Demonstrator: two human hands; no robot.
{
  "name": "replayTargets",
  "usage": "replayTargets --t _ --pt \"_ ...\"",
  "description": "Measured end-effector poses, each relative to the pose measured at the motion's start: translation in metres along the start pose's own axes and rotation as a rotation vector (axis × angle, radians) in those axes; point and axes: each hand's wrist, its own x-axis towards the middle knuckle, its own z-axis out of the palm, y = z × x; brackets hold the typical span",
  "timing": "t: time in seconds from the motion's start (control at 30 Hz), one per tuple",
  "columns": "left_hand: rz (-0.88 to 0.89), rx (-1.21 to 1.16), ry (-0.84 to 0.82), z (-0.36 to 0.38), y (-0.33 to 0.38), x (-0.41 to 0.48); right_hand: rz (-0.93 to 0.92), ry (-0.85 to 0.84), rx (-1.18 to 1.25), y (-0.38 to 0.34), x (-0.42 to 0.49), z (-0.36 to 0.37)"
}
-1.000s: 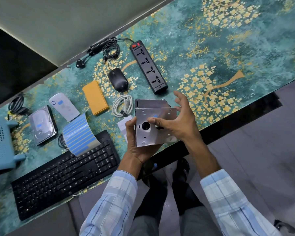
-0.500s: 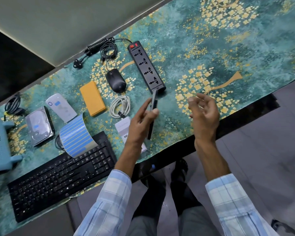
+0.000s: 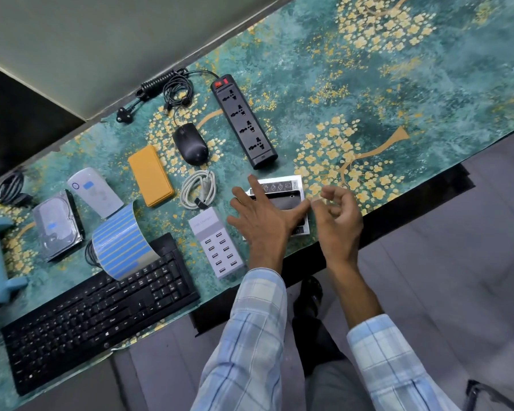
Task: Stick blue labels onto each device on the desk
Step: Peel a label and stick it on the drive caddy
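teal floral cloth [image 3: 428,84] | grey tiled floor [image 3: 472,277] | pale wall [image 3: 101,40]

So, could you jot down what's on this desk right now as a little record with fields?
Left hand: flat, fingers spread, on the flat metal device
Right hand: beside it, loosely curled, nothing visible in it
Label sheet: curled, by the keyboard
Blue label showing: hard drive, white handheld device
No label showing: mouse, power strip, yellow power bank, USB charger

One keyboard [image 3: 101,312], one mouse [image 3: 190,143], one power strip [image 3: 244,120], one hard drive [image 3: 57,226], one charger [image 3: 217,244], one label sheet [image 3: 122,244]
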Motion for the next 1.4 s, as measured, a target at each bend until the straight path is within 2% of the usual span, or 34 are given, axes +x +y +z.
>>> replayTargets --t 0.3,0.47,0.6,0.7,0.8,1.0,1.17,1.4 --pt "0.066 -0.092 -0.001 -0.001 -0.006 0.005 -0.061 -0.111 -0.168 0.005 -0.004 0.007" --pt "0.296 -0.135 0.112 -0.008 -0.022 0.007 -0.058 -0.127 -0.304 0.006 -0.005 0.001" --pt "0.451 -0.280 0.103 -0.011 -0.036 0.017 -0.060 -0.146 -0.428 0.006 -0.018 -0.006" --pt "0.563 -0.290 0.061 -0.013 -0.034 0.023 -0.041 -0.188 -0.483 0.007 -0.028 -0.006" --pt "0.619 -0.228 0.040 -0.016 -0.033 0.030 -0.024 -0.206 -0.502 0.006 -0.033 -0.002" --pt "0.691 -0.277 -0.017 -0.023 -0.039 0.030 -0.027 -0.196 -0.527 0.008 -0.035 0.002" --pt "0.607 -0.452 0.097 -0.035 -0.070 0.011 -0.076 -0.199 -0.507 0.005 -0.049 0.015" --pt "0.294 -0.620 0.376 -0.064 -0.201 -0.017 -0.180 -0.478 -0.422 0.000 -0.090 0.083"
